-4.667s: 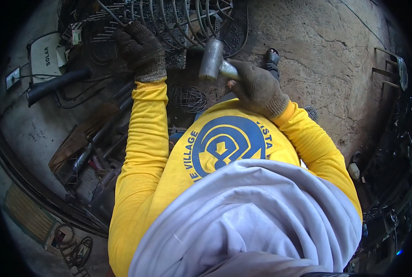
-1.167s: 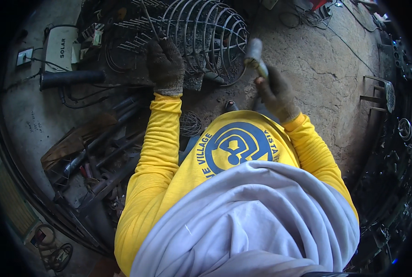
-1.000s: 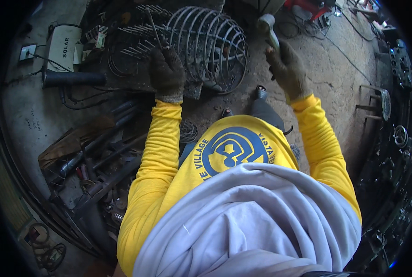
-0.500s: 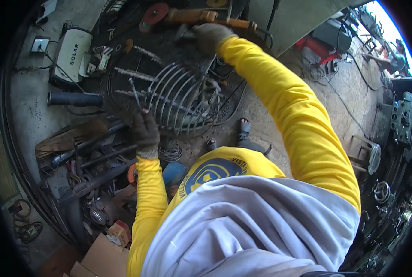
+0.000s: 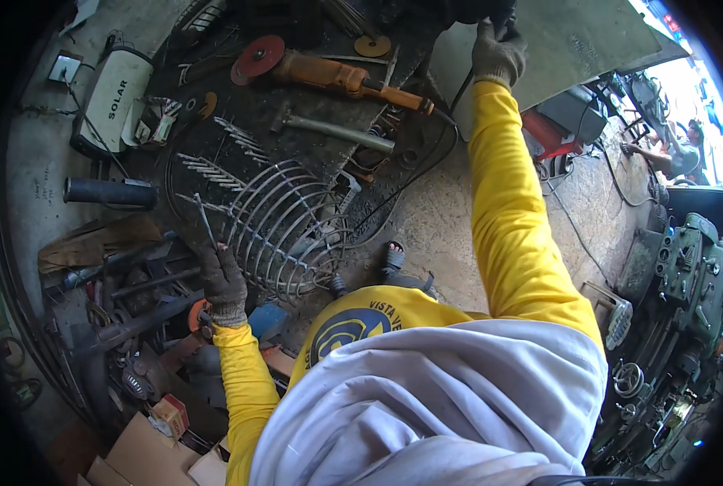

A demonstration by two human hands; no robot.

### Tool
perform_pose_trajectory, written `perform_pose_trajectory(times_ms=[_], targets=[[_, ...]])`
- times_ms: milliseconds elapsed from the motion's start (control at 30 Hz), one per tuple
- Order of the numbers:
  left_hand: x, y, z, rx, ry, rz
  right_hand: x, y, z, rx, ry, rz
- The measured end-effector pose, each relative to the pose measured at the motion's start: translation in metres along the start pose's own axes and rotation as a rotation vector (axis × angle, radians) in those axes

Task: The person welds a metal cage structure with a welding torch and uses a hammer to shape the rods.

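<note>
My left hand (image 5: 224, 283), in a dark work glove, is closed round a thin metal rod (image 5: 206, 220) that sticks up from the fingers. Just right of it lies a rounded cage of curved metal bars (image 5: 284, 219), its ribs crossed by straight bars. My right hand (image 5: 498, 53), gloved too, is stretched far out to the top edge, fingers closed against a dark object (image 5: 481, 10) whose kind I cannot make out. A hammer with a tubular metal handle (image 5: 341, 134) rests on the dark worktable (image 5: 297, 174), with no hand on it.
An orange angle grinder (image 5: 329, 74) with a red disc lies beyond the hammer, its cable trailing right. Short spiky rods (image 5: 211, 172) lie left of the cage. Scrap metal and a cardboard box (image 5: 147, 449) crowd the lower left. A lathe-like machine (image 5: 690, 271) stands right; another person (image 5: 682, 154) is far right.
My right hand has left the hammer on the table and moved right and farther out, to the dark object. The left hand, with the rod, appears slightly lower and left as the view shifted.
</note>
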State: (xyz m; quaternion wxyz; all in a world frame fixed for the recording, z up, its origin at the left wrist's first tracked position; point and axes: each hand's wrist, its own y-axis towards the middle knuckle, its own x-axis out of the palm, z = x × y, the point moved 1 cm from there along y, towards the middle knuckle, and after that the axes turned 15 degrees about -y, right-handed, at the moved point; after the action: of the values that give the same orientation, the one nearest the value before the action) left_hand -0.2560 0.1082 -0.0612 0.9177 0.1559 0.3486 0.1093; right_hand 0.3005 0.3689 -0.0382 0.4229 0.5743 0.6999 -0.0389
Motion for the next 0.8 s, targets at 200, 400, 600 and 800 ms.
perform_pose_trajectory(times_ms=[200,400,600,800], targets=[[-0.01,0.0,-0.015,0.152,0.127,-0.068,0.051,0.03,0.019,-0.085,-0.011,-0.337],[-0.015,0.001,-0.014,0.648,0.602,-0.137,0.062,0.032,0.036,-0.134,-0.076,-0.408],[-0.004,-0.029,-0.056,0.344,0.405,0.051,0.043,0.04,0.045,-0.206,0.133,-0.452],[0.016,-0.022,-0.026,0.008,-0.13,0.258,-0.038,0.05,0.067,-0.168,0.645,-0.586]])
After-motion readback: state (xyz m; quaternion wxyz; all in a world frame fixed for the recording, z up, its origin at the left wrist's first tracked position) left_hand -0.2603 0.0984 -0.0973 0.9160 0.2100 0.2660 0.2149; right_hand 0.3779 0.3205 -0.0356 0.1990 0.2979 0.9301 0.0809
